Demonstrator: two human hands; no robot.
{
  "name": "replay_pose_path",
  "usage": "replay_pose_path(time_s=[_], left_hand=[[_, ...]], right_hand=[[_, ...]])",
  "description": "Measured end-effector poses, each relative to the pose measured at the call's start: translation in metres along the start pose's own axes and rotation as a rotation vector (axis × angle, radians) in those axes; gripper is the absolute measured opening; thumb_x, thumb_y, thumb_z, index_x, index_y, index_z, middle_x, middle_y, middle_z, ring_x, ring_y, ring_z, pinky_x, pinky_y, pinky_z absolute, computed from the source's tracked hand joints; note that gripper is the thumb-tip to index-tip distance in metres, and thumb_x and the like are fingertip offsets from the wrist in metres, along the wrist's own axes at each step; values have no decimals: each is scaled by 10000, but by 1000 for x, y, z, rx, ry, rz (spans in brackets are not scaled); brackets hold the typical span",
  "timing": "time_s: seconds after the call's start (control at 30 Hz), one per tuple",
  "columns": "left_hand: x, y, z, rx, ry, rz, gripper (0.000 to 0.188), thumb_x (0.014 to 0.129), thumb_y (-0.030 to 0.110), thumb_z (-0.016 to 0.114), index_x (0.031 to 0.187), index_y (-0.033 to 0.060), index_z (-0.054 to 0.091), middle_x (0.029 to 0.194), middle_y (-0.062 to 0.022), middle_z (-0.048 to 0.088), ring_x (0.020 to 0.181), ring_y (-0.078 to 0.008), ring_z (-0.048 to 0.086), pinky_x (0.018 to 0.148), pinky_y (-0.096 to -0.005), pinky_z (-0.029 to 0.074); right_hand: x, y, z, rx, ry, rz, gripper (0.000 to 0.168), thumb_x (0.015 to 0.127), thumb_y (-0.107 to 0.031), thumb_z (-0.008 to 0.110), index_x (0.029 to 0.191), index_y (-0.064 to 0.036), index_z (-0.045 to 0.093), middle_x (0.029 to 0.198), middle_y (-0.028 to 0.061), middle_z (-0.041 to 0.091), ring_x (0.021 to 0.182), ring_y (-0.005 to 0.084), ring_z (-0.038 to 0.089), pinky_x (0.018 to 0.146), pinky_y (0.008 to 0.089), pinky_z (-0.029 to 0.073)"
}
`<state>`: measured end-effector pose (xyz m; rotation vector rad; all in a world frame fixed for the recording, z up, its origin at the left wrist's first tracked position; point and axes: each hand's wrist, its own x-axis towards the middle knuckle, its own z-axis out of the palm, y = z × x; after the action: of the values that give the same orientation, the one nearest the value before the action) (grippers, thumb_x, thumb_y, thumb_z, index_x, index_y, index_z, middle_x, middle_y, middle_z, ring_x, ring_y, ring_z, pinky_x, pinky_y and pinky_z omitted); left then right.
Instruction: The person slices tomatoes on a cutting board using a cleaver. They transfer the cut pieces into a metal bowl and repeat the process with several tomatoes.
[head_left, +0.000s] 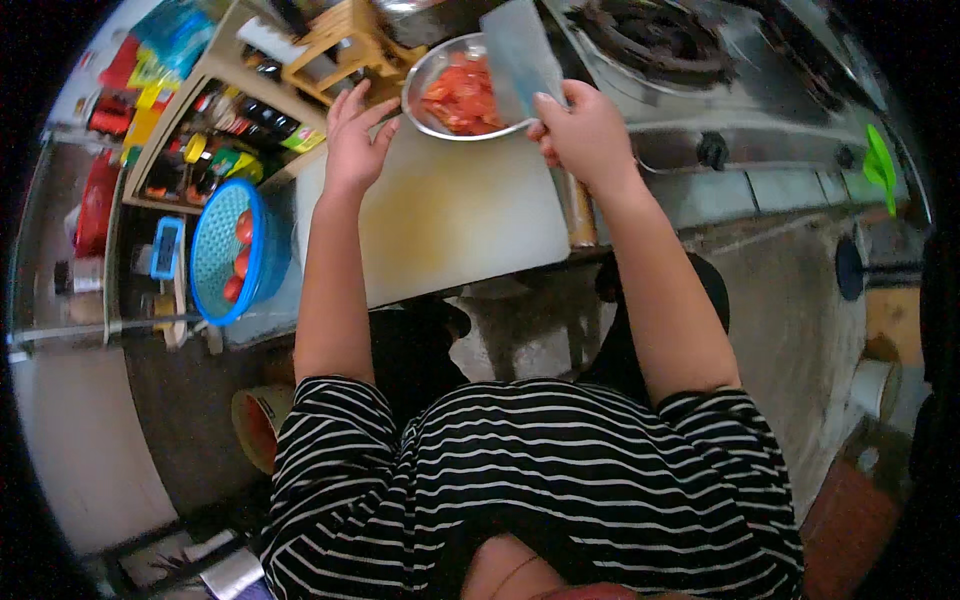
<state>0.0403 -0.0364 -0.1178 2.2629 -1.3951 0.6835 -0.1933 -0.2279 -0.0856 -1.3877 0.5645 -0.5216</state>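
Note:
In my right hand (589, 131) is a cleaver (523, 60), its broad blade raised over the right side of a metal bowl (409, 101). Cut tomato pieces (461, 94) lie in the bowl, partly hidden behind the blade. My left hand (356, 139) holds nothing; its fingers are spread beside the bowl's left rim, and I cannot tell whether a fingertip touches it. Below the bowl, a white cutting board (480, 202) bears a yellowish stain. A blue plastic basket (196, 255) with whole tomatoes (241, 262) stands to the left of the board.
A wooden rack (345, 45) stands behind my left hand. Sauce bottles (255, 120) fill a shelf at the left. The gas burner (660, 37) lies at the upper right, with a control knob (712, 150) on the stove front. A rolling-pin-like rod (581, 214) lies along the board's right edge.

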Motion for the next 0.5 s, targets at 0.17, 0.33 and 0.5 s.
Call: replay_pose_path(time_s=[0.17, 0.33, 0.5], left_hand=[[-37, -52, -92, 97, 254, -350, 283, 821, 191, 722, 1095, 127, 699, 1211, -125, 605, 1161, -316, 519, 1009, -410, 408], [-113, -159, -175, 276, -130, -954, 503, 809, 348, 730, 1194, 37, 643, 1226, -209, 620, 1083, -358, 620, 897, -433, 503], [-141, -226, -179, 222, -321, -972, 827, 785, 432, 735, 1423, 25, 404, 1381, -215, 501, 1253, -348, 507, 1040, -408, 417]], right_hand=[[7, 6, -4, -18, -24, 8, 175, 957, -195, 552, 990, -23, 555, 683, 77, 612, 436, 101, 475, 400, 271, 392], [2, 9, 7, -143, -31, 17, 186, 972, -211, 542, 978, -25, 550, 690, 50, 601, 466, 84, 487, 424, 263, 414], [-1, 19, 25, -130, -73, 26, 190, 972, -193, 549, 1019, -9, 546, 674, 53, 597, 445, 82, 478, 404, 257, 402]])
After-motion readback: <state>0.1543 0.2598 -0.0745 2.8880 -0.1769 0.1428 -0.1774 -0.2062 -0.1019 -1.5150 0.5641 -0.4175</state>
